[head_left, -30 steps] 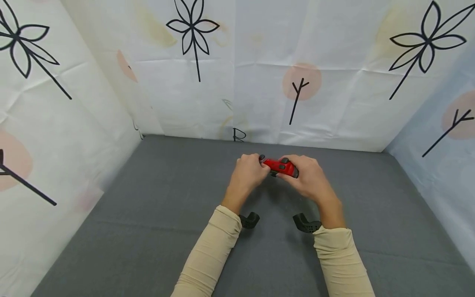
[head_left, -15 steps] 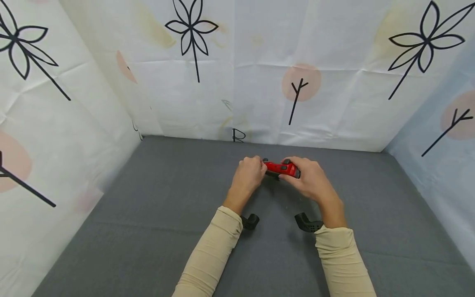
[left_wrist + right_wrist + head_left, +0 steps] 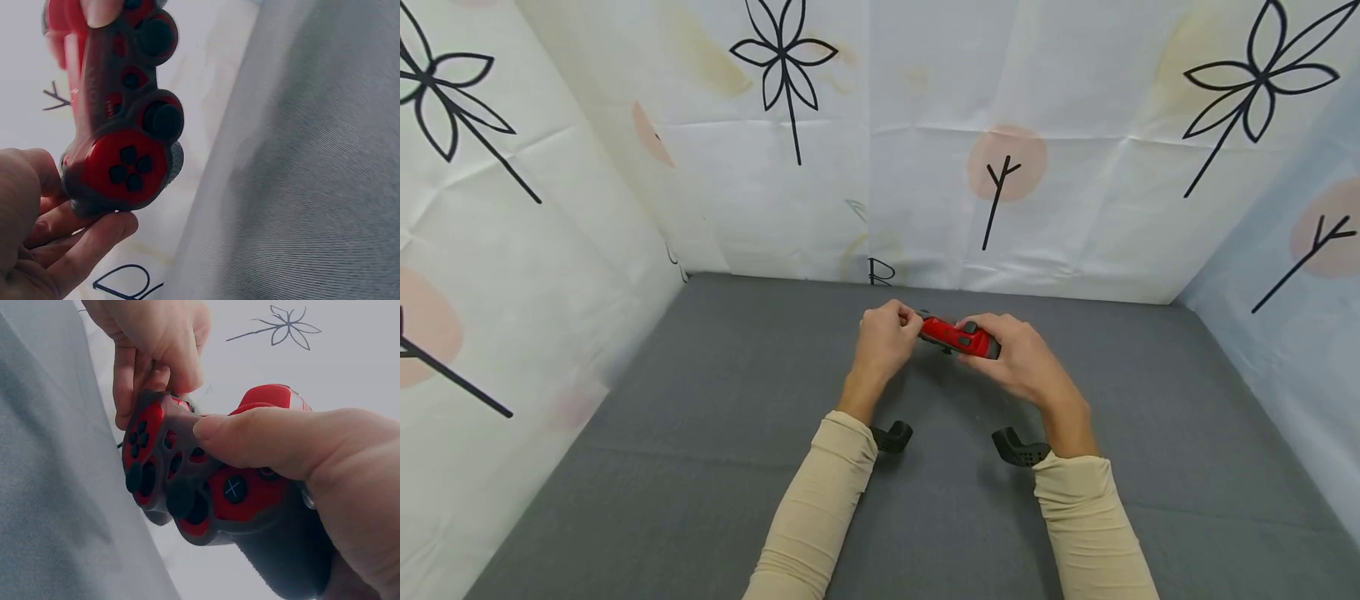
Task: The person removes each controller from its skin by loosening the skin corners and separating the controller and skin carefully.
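Note:
A red and dark grey game controller (image 3: 957,336) is held in the air between the two hands, above the grey cloth. My right hand (image 3: 1018,354) grips its right part, and in the right wrist view the thumb lies across the red and grey face near the X button. My left hand (image 3: 883,337) pinches the controller's left end with bent fingers. In the left wrist view those fingers meet the edge beside the directional buttons of the controller (image 3: 128,165), and both thumbsticks show. The hands hide parts of both ends.
Grey cloth (image 3: 700,467) covers the table surface. White fabric walls (image 3: 925,200) with printed flowers and trees stand behind and at both sides. A black wrist mount (image 3: 892,437) sits on the left wrist, with another (image 3: 1018,447) on the right.
My left hand has moved left and slightly away, and the controller's left end now shows more. The controller has turned a little, while my right hand has shifted only slightly.

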Demonstrator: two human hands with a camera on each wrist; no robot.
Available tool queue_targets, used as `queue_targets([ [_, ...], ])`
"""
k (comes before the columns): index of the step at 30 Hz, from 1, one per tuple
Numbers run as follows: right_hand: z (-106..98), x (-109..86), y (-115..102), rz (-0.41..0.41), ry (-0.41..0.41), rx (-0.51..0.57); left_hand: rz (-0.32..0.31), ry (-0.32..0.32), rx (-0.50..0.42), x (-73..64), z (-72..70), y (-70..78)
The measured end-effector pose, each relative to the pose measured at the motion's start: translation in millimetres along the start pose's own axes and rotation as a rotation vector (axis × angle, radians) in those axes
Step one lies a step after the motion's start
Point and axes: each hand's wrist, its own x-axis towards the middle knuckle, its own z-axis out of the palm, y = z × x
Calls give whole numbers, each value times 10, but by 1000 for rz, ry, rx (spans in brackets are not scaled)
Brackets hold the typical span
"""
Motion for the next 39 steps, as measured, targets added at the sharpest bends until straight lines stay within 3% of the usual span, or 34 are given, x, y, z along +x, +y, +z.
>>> queue_targets([
  [8, -33, -12, 23, -54, 26, 28, 1, 13, -39, 29, -57, 14],
  [15, -50, -30, -2, -19, 15, 39, 22, 23, -14, 12, -55, 31],
  [19, -31, -37, -13, 1, 67, 3, 45, -13, -4, -12, -6, 60],
  [23, -27, -45, 17, 49, 132, 14, 56, -83, -49, -19, 38, 87],
  [27, -105, -92, 81, 118, 169, 119, 106, -170, -194, -2, 29, 91],
  [30, -209, -163, 143, 161, 204, 268, 171, -270, -352, 11, -8, 86],
  [34, -334, -250, 210, 180, 226, 476, 278, -454, -520, 3, -64, 136],
  [37, -391, -270, 235, 183, 215, 574, 370, -566, -559, -19, -80, 209],
  [39, -408, -261, 242, 197, 214, 596, 426, -584, -540, -36, -74, 249],
])
